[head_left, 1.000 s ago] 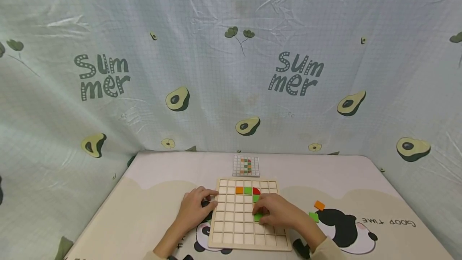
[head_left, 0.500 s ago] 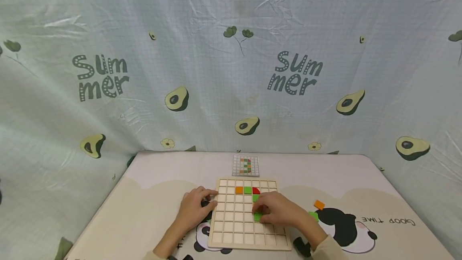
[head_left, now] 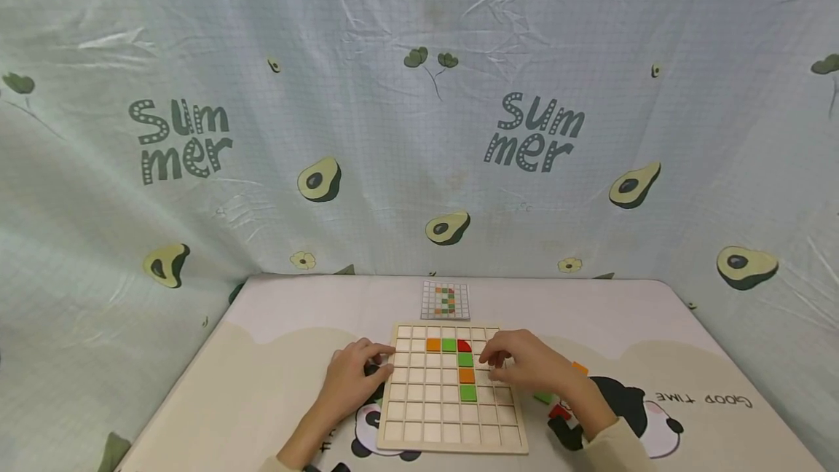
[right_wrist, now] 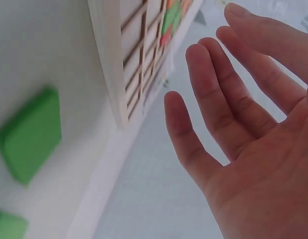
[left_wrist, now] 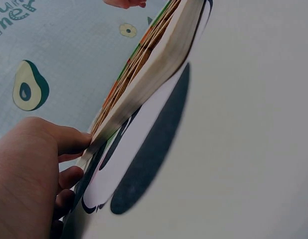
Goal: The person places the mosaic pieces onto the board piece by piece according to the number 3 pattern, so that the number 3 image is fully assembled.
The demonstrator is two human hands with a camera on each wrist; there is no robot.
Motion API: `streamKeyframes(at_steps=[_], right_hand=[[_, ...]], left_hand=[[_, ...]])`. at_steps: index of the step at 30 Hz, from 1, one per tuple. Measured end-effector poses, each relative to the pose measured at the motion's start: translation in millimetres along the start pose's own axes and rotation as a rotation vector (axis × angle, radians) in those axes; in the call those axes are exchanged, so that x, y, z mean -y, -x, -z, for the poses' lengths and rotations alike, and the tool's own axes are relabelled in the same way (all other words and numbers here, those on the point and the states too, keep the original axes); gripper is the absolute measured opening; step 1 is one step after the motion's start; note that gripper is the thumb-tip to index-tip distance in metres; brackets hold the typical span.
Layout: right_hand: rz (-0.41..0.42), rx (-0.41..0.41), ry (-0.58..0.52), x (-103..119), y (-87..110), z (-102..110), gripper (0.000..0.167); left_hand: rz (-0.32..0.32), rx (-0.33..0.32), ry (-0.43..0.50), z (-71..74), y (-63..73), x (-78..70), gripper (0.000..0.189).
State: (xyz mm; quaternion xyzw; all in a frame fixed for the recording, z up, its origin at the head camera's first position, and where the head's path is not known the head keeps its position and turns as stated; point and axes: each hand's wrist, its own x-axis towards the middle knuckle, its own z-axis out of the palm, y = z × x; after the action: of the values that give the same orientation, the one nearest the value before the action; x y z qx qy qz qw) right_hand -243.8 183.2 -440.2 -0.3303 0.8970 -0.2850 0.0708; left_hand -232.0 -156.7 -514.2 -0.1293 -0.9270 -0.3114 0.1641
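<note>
A wooden grid board [head_left: 413,431] lies on the table. On it, an orange tile [head_left: 433,344], a green tile [head_left: 448,345] and a red rounded tile [head_left: 465,346] form a row. Below the red one run a green tile [head_left: 465,360], an orange tile [head_left: 466,376] and a green tile [head_left: 468,393]. My left hand [head_left: 357,374] touches the board's left edge with thumb and forefinger; in the left wrist view its other fingers bend below. Over the board's right side hovers my right hand [head_left: 527,364], holding nothing, its fingers spread in the right wrist view [right_wrist: 243,124].
A printed grid card [head_left: 446,301] with a coloured pattern lies behind the board. Right of the board are loose tiles: orange [head_left: 580,368], green [head_left: 543,398] and red [head_left: 559,411], partly hidden by the right arm. A patterned curtain [head_left: 380,130] hangs behind the table.
My right hand has let go of the orange tile in the column and moved up and right, uncovering it between the two green tiles. The left hand stays at the board's edge.
</note>
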Motion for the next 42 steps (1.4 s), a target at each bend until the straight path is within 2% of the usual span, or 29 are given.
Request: streamKeyframes(at_steps=[8,15,22,27,34,38,42], right_hand=[[0.007,-0.049,0.039,-8.1,11.2,16.9,0.016],[-0.040,-0.039,0.048,-11.7,22.5,20.2,0.016],[-0.041,-0.030,0.030,-21.8,38.2,24.3,0.016],[-0.049,-0.015,0.010,-29.0,51.2,26.9,0.016],[0.000,0.010,-0.036,-38.5,68.4,27.8,0.017],[-0.032,0.043,-0.084,-40.8,75.3,26.7,0.019],[-0.080,0.074,-0.108,-43.1,78.5,25.2,0.018]], left_hand=[[0.003,-0.001,0.011,1.1,1.3,-0.2,0.019],[0.019,0.014,0.013,0.3,0.3,-0.6,0.019],[0.005,0.002,0.008,1.1,0.2,-0.3,0.019],[-0.005,-0.004,0.003,0.8,0.3,0.0,0.019],[-0.002,0.007,0.004,-0.2,-0.6,1.6,0.019],[0.008,0.018,0.008,-0.6,-0.2,2.5,0.019],[-0.003,0.003,0.005,-0.9,0.6,3.6,0.018]])
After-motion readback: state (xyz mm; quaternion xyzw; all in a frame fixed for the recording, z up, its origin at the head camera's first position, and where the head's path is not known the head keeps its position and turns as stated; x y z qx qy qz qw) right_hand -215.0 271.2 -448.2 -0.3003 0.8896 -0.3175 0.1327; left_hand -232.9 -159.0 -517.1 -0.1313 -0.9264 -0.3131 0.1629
